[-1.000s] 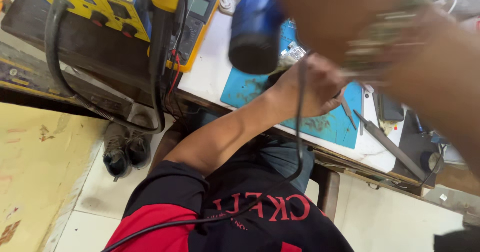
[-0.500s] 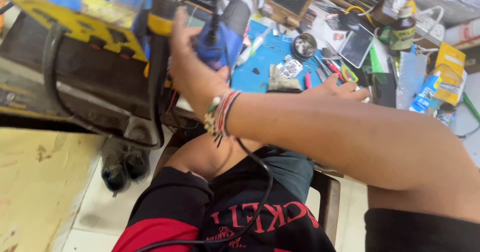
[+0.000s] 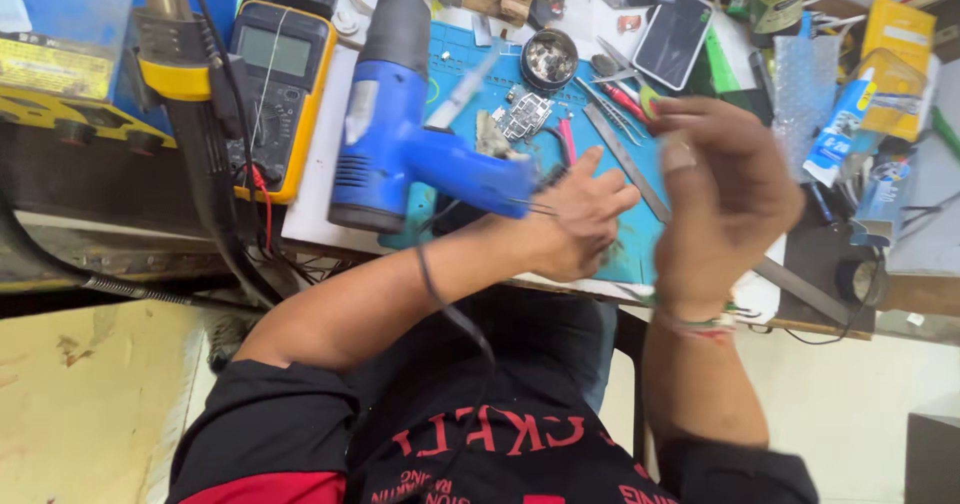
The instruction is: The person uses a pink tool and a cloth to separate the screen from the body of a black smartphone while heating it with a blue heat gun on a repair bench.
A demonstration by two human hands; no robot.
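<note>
A blue heat gun [image 3: 400, 134] lies on the blue work mat [image 3: 465, 59], nozzle pointing away from me, handle towards my left hand [image 3: 580, 219]. That hand rests on the mat at the end of the handle. Thin metal tweezers [image 3: 530, 205] poke out of it to the left. My right hand [image 3: 720, 189] is lifted above the mat, blurred, fingers loosely curled with nothing in them; a bead bracelet sits on its wrist. A small bare circuit board [image 3: 525, 119] lies beyond my left hand. The gun's black cable [image 3: 450, 314] crosses my left forearm.
A yellow multimeter [image 3: 280, 74] lies left of the gun. A round tin [image 3: 550, 59], a phone [image 3: 675, 34], hand tools, a glue tube [image 3: 835, 134] and a steel ruler [image 3: 800, 284] crowd the bench. A thick black hose [image 3: 210, 194] hangs at the left.
My right hand carried the heat gun over, laid it on the mat, let go and drew back to the right. My left hand stayed on the mat.
</note>
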